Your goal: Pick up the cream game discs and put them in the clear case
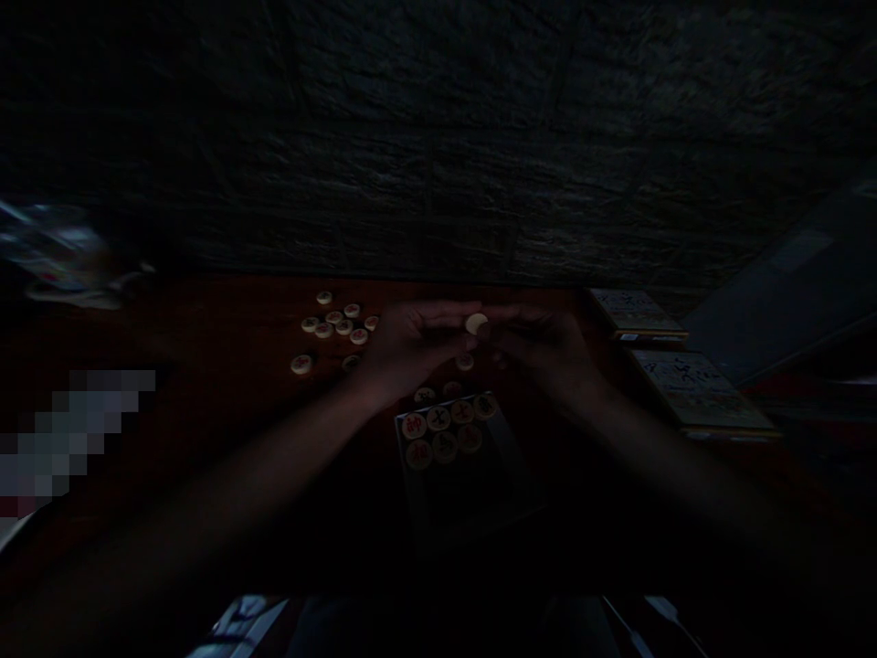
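Observation:
Between the fingertips of both hands, above the table, is a pale round Chinese chess piece (475,323). My left hand (415,343) pinches it from the left, thumb below and fingers above. From the right, my right hand (548,352) closes on it, its thumb tip over the lower edge. Below the hands lies a shallow box (472,498) with two rows of chess pieces, red and dark characters facing up. A few loose pieces, such as one chess piece (425,395), lie just beyond the box. The dim light hides much detail.
Several loose chess pieces (333,317) are scattered on the reddish table (233,338) left of my hands. Two flat boxes (637,313) lie at the right edge. A stone-like wall (425,164) rises behind the table. A blurred clear object (61,247) is at far left.

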Motion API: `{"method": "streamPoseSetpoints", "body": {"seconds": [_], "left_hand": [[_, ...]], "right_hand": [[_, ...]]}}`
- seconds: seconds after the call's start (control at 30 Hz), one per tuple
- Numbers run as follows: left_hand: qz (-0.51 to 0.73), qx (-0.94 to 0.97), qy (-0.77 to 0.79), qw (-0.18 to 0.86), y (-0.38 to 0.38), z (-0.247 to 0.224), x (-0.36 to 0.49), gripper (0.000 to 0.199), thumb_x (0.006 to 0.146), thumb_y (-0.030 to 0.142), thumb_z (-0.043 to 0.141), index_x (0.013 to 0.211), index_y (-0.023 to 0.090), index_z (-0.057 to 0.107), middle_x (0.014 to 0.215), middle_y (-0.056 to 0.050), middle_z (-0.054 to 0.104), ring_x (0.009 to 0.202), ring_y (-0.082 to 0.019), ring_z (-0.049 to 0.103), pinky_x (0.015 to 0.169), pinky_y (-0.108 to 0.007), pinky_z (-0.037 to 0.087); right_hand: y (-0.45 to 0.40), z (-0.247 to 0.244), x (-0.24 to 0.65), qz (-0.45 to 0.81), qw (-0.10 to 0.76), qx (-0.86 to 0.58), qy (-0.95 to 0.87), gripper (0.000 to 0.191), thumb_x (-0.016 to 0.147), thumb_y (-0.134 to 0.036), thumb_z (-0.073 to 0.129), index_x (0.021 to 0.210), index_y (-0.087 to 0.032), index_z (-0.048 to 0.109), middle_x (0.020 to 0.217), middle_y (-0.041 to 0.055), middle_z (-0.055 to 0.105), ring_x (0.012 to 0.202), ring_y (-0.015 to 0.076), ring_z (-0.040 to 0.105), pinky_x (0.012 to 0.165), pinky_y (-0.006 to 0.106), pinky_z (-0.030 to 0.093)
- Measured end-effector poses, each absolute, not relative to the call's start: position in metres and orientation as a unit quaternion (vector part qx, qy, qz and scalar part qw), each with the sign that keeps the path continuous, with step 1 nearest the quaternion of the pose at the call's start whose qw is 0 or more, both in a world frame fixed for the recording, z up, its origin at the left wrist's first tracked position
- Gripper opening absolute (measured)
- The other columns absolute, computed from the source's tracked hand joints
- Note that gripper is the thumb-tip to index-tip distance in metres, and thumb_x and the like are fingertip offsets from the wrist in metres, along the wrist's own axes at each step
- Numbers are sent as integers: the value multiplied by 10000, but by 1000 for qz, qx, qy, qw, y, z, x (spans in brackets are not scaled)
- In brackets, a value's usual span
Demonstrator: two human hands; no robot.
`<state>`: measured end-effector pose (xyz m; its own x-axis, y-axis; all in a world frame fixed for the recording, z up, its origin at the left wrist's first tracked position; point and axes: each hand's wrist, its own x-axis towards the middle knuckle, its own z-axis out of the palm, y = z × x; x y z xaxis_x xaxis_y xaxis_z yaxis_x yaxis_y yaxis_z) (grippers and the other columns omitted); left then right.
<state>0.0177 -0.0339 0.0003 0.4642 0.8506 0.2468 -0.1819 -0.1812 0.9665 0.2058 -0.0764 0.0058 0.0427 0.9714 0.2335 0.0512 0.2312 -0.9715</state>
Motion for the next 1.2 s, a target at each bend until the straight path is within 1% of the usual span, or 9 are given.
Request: {"method": "streamPoseSetpoints", "body": {"seconds": [0.17,0.3,0.43,0.53,0.7,0.8,0.87,1.03,1.2], "left_hand": [[453,610,265,593,-36,2,18,453,731,282,937,1157,182,820,1136,-118,830,1002,-250,796,950,-402,621],[457,578,281,615,-40,5,20,398,749,336,935,1104,187,830,1118,-98,834,979,-228,795,966,-417,635],[462,567,281,622,-42,7,22,337,789,380,908,1049,180,833,1070,-87,839,979,-226,799,985,-427,639],[460,571,272,623,-42,7,23,311,808,383,894,1027,171,834,1040,-87,840,952,-230,805,958,-419,651],[449,601,282,598,-42,4,23,365,807,405,891,1077,168,829,1017,-92,839,908,-232,803,889,-389,661],[441,643,276,562,-41,2,22,378,811,370,884,1126,171,818,1034,-96,839,882,-224,800,811,-348,655],[442,660,272,544,-41,1,23,358,817,322,870,1137,171,811,1004,-92,840,853,-216,798,774,-328,645],[439,669,259,541,-43,2,26,352,753,208,886,1092,159,803,980,-86,843,891,-225,807,848,-334,632],[443,653,273,551,-41,1,24,385,781,253,883,1149,174,802,1021,-92,842,892,-225,802,819,-339,633]], "right_hand": [[-76,4,208,418,551,-454,-561,367,748,-449,919,1016,-209,846,871,46,816,650,144,685,560,260,538],[-76,3,208,415,561,-450,-557,345,725,-421,938,988,-219,844,864,35,814,630,136,678,559,258,543],[-77,4,206,414,560,-454,-555,362,710,-455,946,947,-204,838,809,29,797,605,128,663,546,248,530],[-78,6,204,407,554,-465,-557,380,723,-501,931,909,-186,830,732,28,769,586,131,651,537,247,518],[-79,7,204,386,554,-477,-563,406,752,-572,895,840,-184,813,676,28,743,567,134,637,530,249,509],[-79,6,204,385,554,-477,-564,407,772,-586,878,816,-188,803,700,38,759,578,135,643,534,246,503],[-79,6,205,375,555,-482,-565,405,761,-586,887,797,-193,795,705,39,763,582,137,643,535,248,500],[-79,5,205,349,557,-503,-561,429,674,-578,943,763,-192,778,680,32,743,568,137,619,518,255,482],[-79,8,203,398,559,-483,-545,397,716,-563,917,792,-194,791,663,21,738,555,128,623,507,242,486]]}}
